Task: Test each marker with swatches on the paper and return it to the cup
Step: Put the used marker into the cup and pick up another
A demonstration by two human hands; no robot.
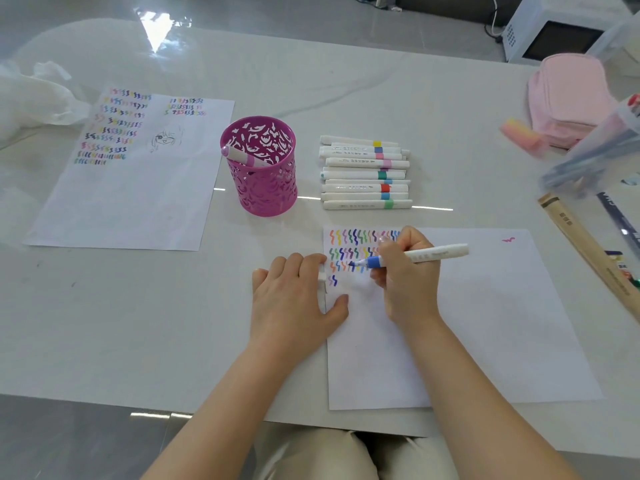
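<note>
Bare right up the forearms, left hand (pixel 294 299) and right hand (pixel 410 285), cream trousers (pixel 311 459) below the tabletop (pixel 138 323) near edge.

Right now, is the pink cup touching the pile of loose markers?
Apart. The head view shows a strip of bare table between the cup and the pile of markers beside it.

On the pale, glossy worktop (pixel 346 81): a swatch-covered sheet (pixel 138 202) at left, a pink cut-out cup (pixel 266 195) just beside it, then a pile of white markers (pixel 365 173). Nearer the front edge, a second sheet (pixel 485 323) with swatches in its top-left corner. Far right, a pink pouch (pixel 568 98).
</note>
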